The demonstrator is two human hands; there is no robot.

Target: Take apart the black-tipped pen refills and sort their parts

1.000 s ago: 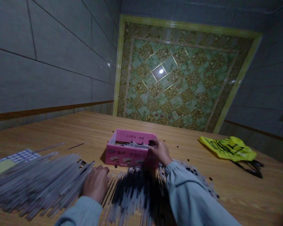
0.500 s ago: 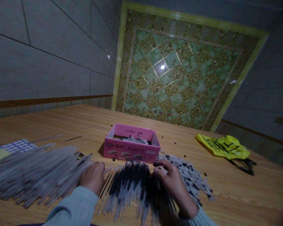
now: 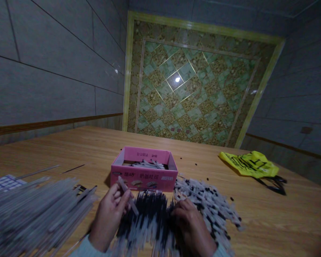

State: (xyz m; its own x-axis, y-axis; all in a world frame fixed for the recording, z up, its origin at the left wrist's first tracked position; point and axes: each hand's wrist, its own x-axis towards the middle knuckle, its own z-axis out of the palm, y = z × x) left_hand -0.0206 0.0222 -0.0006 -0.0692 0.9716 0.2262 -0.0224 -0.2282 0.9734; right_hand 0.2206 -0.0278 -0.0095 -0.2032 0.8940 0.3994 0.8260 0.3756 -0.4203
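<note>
My left hand [image 3: 108, 216] is closed on a thin grey tube [image 3: 128, 196], lifted just in front of the pink box [image 3: 144, 176]. My right hand [image 3: 191, 225] rests with curled fingers on a heap of black-tipped refills [image 3: 149, 217]; whether it grips one is hidden. The pink box holds a few grey pieces. A big pile of grey tubes [image 3: 37, 210] lies to the left, and a pile of short grey and black parts [image 3: 208, 203] lies to the right.
All of it lies on a wooden table [image 3: 270, 221]. A yellow bag [image 3: 247, 163] with black handles lies at the right. Loose sticks and a printed sheet [image 3: 4, 182] sit at the left. Small black bits are scattered near the box.
My right hand came back from the pink box down onto the black-tipped heap. My left hand lifted off the tube pile with one grey tube.
</note>
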